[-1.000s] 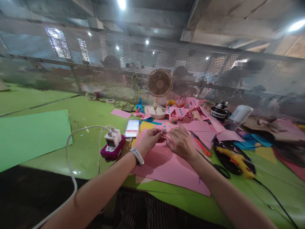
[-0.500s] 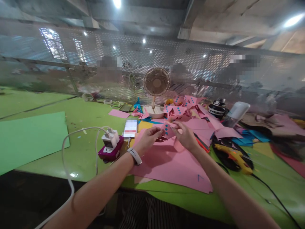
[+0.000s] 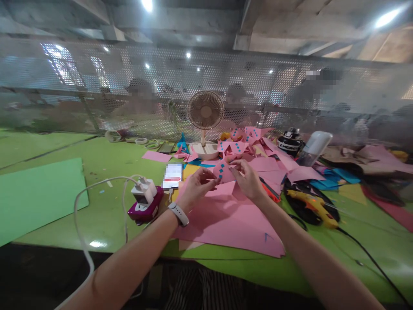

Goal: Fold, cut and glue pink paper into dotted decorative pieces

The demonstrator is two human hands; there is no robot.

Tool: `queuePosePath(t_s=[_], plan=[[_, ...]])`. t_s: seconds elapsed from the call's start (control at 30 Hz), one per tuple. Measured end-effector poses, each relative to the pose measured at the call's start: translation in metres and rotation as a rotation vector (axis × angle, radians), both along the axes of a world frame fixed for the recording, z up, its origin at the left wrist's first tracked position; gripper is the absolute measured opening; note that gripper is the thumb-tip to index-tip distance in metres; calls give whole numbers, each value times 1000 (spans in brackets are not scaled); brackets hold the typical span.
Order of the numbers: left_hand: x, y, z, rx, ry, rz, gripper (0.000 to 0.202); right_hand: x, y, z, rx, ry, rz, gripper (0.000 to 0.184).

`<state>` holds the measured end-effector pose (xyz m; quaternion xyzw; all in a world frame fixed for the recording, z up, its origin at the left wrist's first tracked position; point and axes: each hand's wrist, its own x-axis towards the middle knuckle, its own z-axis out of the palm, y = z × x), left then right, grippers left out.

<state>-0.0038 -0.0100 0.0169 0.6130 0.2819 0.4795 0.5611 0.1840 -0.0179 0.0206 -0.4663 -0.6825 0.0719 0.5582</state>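
Between my two hands is a small pink paper piece [image 3: 223, 171] marked with blue diamond shapes, held above the table. My left hand [image 3: 200, 186], with a pale band on the wrist, pinches its left side between bent fingers. On the other side, my right hand [image 3: 245, 178] grips the upper right edge with thumb and fingertips. Below both hands lies a large pink sheet [image 3: 222, 219] with a small blue mark near its front corner. Similar pink cut-outs with blue diamonds [image 3: 232, 147] are heaped just behind.
A small fan [image 3: 205, 110] stands at the back. Left are a phone [image 3: 172, 175], a purple power strip [image 3: 146, 209] with white chargers and cable, and a green sheet [image 3: 41, 196]. A yellow glue gun [image 3: 314, 206] lies right, near a dark jar [image 3: 290, 141] and a clear bottle [image 3: 315, 148].
The whole view has shifted slightly, so things sit a little further left. The pink piece has turned a little between my fingers; both hands keep hold of it.
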Motion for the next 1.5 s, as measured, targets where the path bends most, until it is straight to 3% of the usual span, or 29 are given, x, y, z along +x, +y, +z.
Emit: queuePosePath(t_s=[0.37,0.87,1.5], plan=[[-1,3,-6,-28,11,9,29,-6,-6,3,57,45,36,22],[-4,0,2,-276,-108,-35,27,-11,-13,6,119,-43,-14,20],[-2,0,0,-271,-101,-66,27,-10,-12,3,110,-57,-15,20]])
